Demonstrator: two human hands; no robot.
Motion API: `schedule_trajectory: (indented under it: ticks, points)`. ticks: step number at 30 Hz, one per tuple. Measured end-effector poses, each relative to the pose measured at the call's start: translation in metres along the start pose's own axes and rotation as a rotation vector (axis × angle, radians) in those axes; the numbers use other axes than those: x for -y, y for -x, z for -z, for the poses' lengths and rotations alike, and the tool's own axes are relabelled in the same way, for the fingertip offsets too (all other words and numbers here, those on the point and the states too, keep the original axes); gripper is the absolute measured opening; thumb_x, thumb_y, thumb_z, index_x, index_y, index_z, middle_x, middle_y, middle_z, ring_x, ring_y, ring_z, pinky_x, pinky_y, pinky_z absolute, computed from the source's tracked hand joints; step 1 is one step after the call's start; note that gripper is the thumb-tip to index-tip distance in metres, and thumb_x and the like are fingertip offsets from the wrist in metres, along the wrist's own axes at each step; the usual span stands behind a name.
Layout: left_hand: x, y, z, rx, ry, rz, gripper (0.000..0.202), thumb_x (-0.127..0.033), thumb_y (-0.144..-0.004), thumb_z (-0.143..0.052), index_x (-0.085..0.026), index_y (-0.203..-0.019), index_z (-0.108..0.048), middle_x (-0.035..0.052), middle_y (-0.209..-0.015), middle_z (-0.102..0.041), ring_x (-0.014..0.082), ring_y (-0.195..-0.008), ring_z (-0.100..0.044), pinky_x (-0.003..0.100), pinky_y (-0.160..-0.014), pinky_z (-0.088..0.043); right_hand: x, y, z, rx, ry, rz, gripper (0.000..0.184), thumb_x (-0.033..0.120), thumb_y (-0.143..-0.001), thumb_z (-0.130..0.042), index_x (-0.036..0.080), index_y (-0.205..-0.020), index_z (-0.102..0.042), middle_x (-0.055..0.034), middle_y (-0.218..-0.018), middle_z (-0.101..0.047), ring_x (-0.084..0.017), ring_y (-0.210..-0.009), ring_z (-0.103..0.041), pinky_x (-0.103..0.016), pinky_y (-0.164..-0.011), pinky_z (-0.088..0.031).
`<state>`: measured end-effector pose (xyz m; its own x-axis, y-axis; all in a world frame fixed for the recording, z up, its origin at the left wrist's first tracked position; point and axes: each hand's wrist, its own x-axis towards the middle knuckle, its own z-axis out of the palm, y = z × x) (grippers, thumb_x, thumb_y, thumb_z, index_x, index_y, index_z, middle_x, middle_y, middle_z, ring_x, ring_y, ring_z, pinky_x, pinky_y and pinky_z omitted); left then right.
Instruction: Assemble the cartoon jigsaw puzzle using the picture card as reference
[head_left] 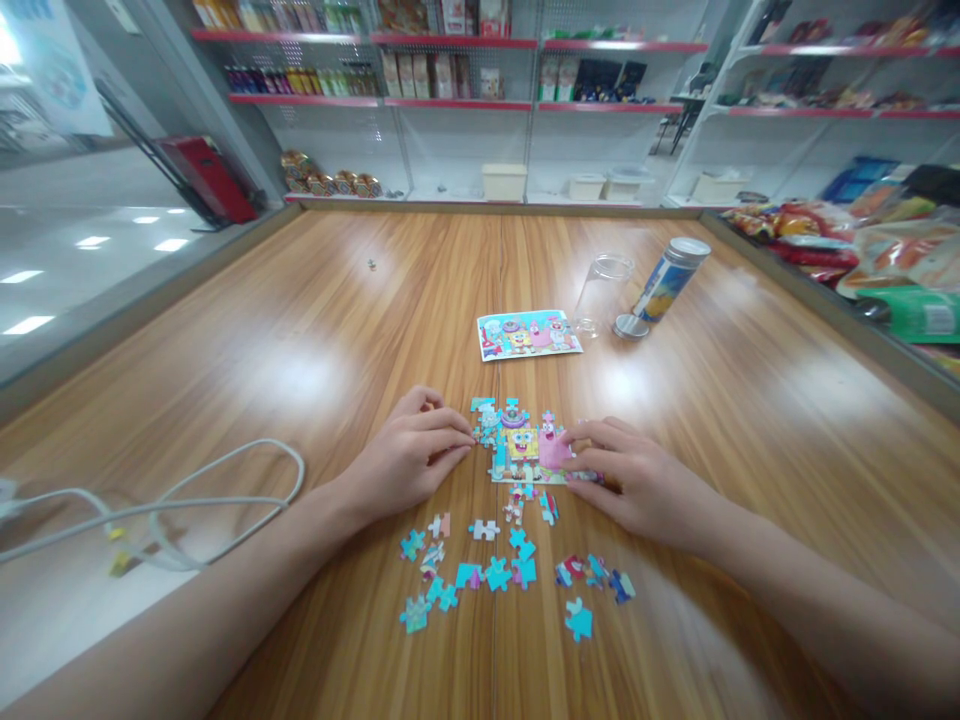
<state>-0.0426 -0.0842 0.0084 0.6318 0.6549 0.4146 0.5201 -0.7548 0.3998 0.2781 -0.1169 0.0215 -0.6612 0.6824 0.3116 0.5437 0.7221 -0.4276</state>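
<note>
A partly joined cartoon jigsaw (519,445) lies on the wooden table (300,340) between my hands. My left hand (409,455) rests on the table at the jigsaw's left edge, fingers curled together, fingertips touching the edge pieces. My right hand (626,470) lies at the jigsaw's right edge, fingers stretched and pressing on the pink part. Several loose blue pieces (495,575) are scattered nearer to me. A reference picture card (529,334) lies beyond the jigsaw.
A clear plastic tube (604,290) lies on its side beside a printed canister (670,280) and a round lid (630,326). A white cable (187,500) loops at the left. Snack packets (862,250) pile at the right. Shelves (457,100) stand behind.
</note>
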Motion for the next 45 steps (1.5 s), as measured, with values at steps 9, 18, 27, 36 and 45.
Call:
schedule_trajectory:
  ticks: [9, 18, 27, 36, 45]
  points:
    - [0.0, 0.0, 0.001, -0.004, -0.003, -0.015, 0.016, -0.019, -0.094, -0.061, -0.023, -0.096, -0.077, 0.0038, -0.1, -0.075, 0.0185, -0.093, -0.059, 0.042, -0.092, -0.047, 0.001, -0.001, 0.0, 0.014, -0.004, -0.011, 0.02, 0.022, -0.097, -0.06, 0.024, -0.114, -0.071, -0.0093, -0.12, -0.066, -0.023, -0.108, -0.061, -0.043, -0.095, -0.054]
    - [-0.001, -0.001, 0.001, 0.004, -0.005, -0.017, 0.017, -0.02, -0.095, -0.061, -0.023, -0.096, -0.077, 0.0038, -0.1, -0.075, 0.0191, -0.093, -0.058, 0.042, -0.091, -0.048, 0.001, -0.001, 0.0, -0.013, -0.006, 0.005, 0.022, 0.02, -0.095, -0.062, 0.025, -0.115, -0.071, -0.0096, -0.118, -0.067, -0.023, -0.107, -0.063, -0.044, -0.093, -0.056]
    - [-0.002, 0.001, -0.001, 0.036, -0.014, -0.04, 0.017, -0.018, -0.095, -0.06, -0.024, -0.098, -0.076, 0.0029, -0.105, -0.075, 0.0201, -0.097, -0.057, 0.042, -0.092, -0.047, 0.002, 0.001, -0.001, 0.0, -0.016, -0.013, 0.02, 0.02, -0.096, -0.061, 0.024, -0.113, -0.071, -0.0098, -0.119, -0.066, -0.023, -0.109, -0.062, -0.044, -0.095, -0.055]
    - [-0.007, -0.002, 0.011, -0.13, -0.107, 0.083, 0.032, -0.008, -0.092, -0.052, -0.02, -0.119, -0.062, 0.008, -0.109, -0.065, 0.0228, -0.104, -0.053, 0.044, -0.092, -0.048, 0.003, 0.0, -0.002, 0.013, -0.02, -0.031, 0.016, 0.022, -0.098, -0.058, 0.022, -0.109, -0.07, -0.0082, -0.118, -0.066, -0.022, -0.109, -0.06, -0.042, -0.095, -0.053]
    - [-0.008, 0.003, 0.002, 0.063, -0.12, 0.157, 0.033, -0.008, -0.092, -0.047, -0.021, -0.119, -0.059, 0.0095, -0.123, -0.055, 0.025, -0.117, -0.047, 0.047, -0.101, -0.046, 0.003, 0.003, -0.004, 0.04, -0.023, -0.07, 0.016, 0.022, -0.099, -0.055, 0.023, -0.107, -0.069, -0.0075, -0.12, -0.064, -0.021, -0.109, -0.058, -0.041, -0.093, -0.052]
